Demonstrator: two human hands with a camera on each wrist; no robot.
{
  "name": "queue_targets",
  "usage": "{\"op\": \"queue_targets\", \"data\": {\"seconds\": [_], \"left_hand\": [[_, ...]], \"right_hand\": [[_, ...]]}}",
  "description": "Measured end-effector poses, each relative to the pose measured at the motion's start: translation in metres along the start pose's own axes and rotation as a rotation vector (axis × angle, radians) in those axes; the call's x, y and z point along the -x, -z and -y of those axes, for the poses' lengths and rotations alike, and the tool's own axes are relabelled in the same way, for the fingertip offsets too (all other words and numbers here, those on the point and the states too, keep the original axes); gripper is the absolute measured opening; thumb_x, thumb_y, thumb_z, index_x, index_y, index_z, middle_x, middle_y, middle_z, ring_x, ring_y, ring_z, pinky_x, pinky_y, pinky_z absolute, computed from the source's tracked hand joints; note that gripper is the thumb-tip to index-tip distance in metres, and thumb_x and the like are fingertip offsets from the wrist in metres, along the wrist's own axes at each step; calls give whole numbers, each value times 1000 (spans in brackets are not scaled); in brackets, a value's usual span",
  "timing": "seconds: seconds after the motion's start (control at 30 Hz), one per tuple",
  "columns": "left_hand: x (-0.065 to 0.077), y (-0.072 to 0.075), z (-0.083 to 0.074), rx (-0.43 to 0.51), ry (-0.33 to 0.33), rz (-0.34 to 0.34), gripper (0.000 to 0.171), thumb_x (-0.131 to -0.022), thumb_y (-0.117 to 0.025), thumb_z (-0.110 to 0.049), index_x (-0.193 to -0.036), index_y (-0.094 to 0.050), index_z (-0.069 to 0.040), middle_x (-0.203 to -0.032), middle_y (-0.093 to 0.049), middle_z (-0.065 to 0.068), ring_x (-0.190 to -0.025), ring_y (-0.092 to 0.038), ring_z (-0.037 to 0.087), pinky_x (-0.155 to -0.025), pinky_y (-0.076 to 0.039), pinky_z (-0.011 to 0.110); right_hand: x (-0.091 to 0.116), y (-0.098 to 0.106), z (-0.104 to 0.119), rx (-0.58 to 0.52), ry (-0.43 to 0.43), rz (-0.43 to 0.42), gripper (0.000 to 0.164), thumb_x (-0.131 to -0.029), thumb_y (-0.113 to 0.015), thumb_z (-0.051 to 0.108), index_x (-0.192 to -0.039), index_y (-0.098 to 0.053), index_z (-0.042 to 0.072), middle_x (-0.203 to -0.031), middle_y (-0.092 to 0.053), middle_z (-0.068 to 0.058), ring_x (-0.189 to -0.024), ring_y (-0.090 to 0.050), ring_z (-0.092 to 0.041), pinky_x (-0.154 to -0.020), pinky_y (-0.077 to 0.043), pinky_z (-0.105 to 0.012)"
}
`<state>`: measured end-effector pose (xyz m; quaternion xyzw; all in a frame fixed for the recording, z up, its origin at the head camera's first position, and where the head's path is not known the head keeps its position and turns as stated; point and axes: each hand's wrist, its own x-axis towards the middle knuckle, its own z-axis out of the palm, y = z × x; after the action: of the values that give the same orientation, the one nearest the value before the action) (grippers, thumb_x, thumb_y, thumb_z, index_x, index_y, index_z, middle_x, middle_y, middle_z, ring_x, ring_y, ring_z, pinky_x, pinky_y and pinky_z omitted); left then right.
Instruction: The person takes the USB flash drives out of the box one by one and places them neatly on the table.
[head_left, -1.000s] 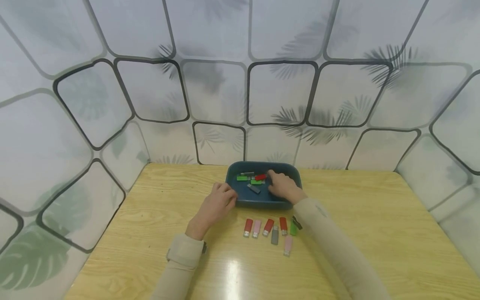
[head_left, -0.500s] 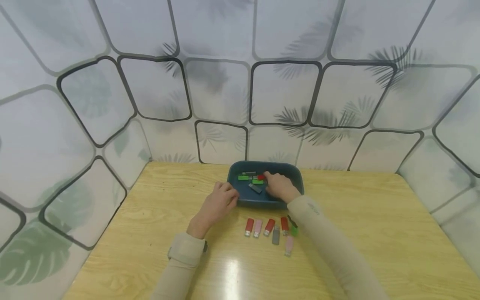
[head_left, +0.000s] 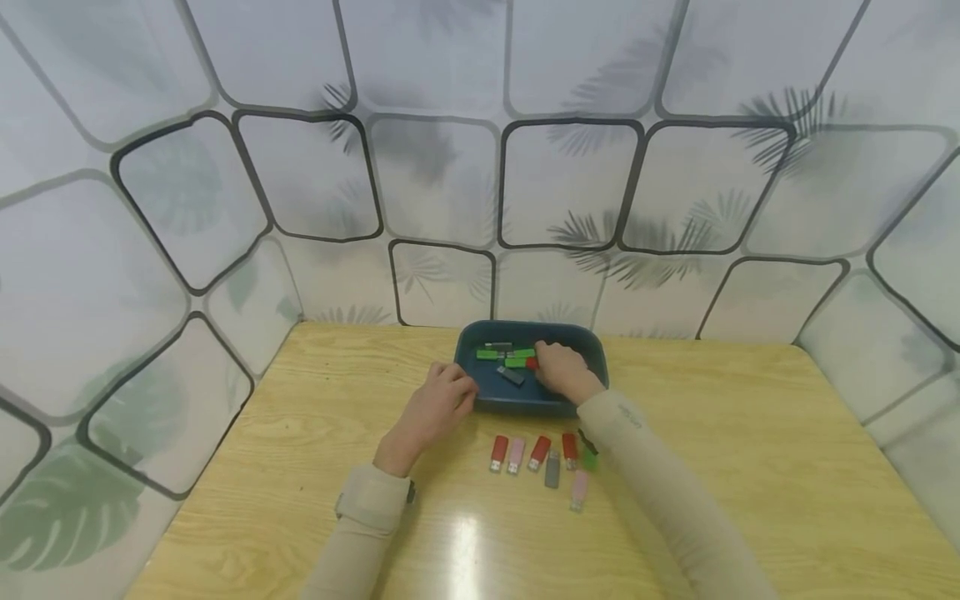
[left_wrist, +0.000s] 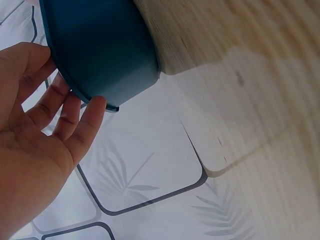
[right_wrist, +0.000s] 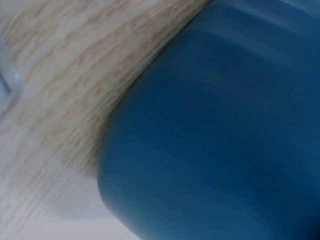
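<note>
A dark blue tray (head_left: 525,407) stands near the back of the table. My left hand (head_left: 444,398) holds its left front corner; in the left wrist view the fingers (left_wrist: 89,125) bend against the rim. Inside the tray, my right hand (head_left: 567,372) pinches a red USB stick (head_left: 532,363), mostly hidden by the fingers. Beside it lie green USB sticks (head_left: 487,355) and grey ones (head_left: 511,376). The right wrist view shows only the tray's outer wall (right_wrist: 200,130) and the tabletop; the hand is out of that view.
In front of the tray several USB sticks lie on the wooden table (head_left: 330,383): red (head_left: 498,452), pink (head_left: 516,456), grey (head_left: 552,470) and a green one (head_left: 590,459) partly behind the right sleeve (head_left: 652,467). A patterned curtain (head_left: 442,183) hangs behind the table.
My right fingers have come onto the red USB stick and shifted it slightly toward me and to the right, uncovering a green one behind it. The left hand stays at the tray's corner.
</note>
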<state>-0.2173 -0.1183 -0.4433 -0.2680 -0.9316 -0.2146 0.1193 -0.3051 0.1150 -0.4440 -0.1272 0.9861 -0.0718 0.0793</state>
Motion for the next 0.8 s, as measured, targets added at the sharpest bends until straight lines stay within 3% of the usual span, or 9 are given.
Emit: {"op": "queue_targets", "data": {"seconds": [0.13, 0.3, 0.43, 0.8], "left_hand": [[0, 0, -1, -1, -7, -4, 10, -97, -62, -11, -96, -72, -10, -99, -59, 4, -106, -48, 26, -76, -55, 41], [0, -1, -2, 4, -5, -4, 10, -96, -63, -10, -96, -73, -9, -100, -59, 4, -107, -48, 26, -76, -55, 41], [-1, -1, -1, 1, -2, 3, 10, -96, -63, -11, -97, -73, -10, -100, -59, 4, -107, -48, 26, -76, -55, 40], [0, -1, 0, -2, 7, 4, 11, -97, -62, -12, -97, -73, -10, -100, -60, 5, -108, -49, 27, -75, -55, 41]], "right_hand": [[2, 3, -2, -9, 16, 24, 29, -94, -60, 13, -119, -58, -1, -91, -62, -14, -78, -60, -27, -70, -52, -46], [3, 7, -7, -35, 37, 55, 13, -93, -60, 14, -99, -58, 3, -79, -56, -8, -69, -52, -23, -61, -45, -41], [6, 10, -13, -80, 50, 31, 11, -92, -59, 15, -88, -53, 6, -71, -50, -5, -61, -45, -20, -55, -37, -35], [17, 15, -9, -216, 59, -87, 16, -91, -64, 23, -89, -54, 11, -75, -58, -4, -62, -52, -21, -56, -41, -35]]}}
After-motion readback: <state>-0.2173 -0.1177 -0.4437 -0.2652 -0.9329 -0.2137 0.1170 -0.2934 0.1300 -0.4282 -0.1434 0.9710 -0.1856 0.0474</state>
